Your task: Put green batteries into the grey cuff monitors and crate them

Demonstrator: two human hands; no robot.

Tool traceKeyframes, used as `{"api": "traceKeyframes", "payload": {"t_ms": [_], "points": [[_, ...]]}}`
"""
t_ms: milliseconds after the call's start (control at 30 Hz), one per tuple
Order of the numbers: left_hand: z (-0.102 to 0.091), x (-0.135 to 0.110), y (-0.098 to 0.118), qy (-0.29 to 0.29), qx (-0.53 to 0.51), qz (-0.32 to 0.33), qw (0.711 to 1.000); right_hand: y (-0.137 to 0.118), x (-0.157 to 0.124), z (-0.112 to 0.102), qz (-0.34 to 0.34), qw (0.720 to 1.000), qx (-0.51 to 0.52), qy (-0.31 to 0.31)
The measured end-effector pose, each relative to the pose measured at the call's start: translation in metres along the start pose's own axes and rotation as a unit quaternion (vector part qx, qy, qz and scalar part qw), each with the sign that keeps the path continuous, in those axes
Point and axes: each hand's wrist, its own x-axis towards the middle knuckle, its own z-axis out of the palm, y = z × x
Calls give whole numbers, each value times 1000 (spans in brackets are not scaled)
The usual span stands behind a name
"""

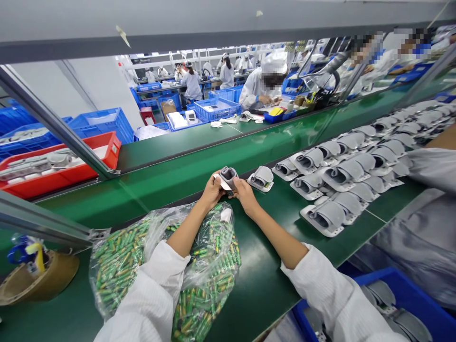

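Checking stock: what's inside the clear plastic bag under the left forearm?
Loose green-and-gold cylindrical batteries fill the clear plastic bag; any beneath the white-sleeved left forearm are covered, so no full count.

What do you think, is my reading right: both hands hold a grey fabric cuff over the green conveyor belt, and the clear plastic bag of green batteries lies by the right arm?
Not quite: the clear plastic bag of green batteries lies by the left arm, not the right, as the head view shows. The left hand and right hand do hold the grey fabric cuff over the green conveyor belt.
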Motion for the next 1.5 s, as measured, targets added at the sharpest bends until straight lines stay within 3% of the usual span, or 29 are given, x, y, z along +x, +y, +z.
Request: {"api": "traceKeyframes", "payload": {"t_ms": [200, 300, 433, 833, 1267, 1333, 1400, 1500], "points": [[-3, -2, 2, 5, 60, 1, 998, -3, -2, 7, 81, 989, 126, -14], [-4, -2, 3, 10, 52, -24, 998, -5, 0, 4, 149, 967, 205, 5], [-5, -3, 7, -20, 32, -48, 998, -6, 3, -2, 185, 952, 242, 18], [-4, -4, 10, -29, 14, -68, 997, -13, 3, -6, 185, 957, 223, -23], [-2, -3, 3, -3, 25, -53, 998, -16, 0, 6, 173, 955, 240, 28], [4, 0, 4, 34, 52, -32, 998, -15, 0, 7, 157, 952, 257, 56], [14, 0, 20, 105, 103, 40, 988, -15, 1, 6, 152, 946, 272, 90], [36, -14, 77, 159, 212, 238, 934, -16, 7, 0, 163, 938, 287, 111]]}}
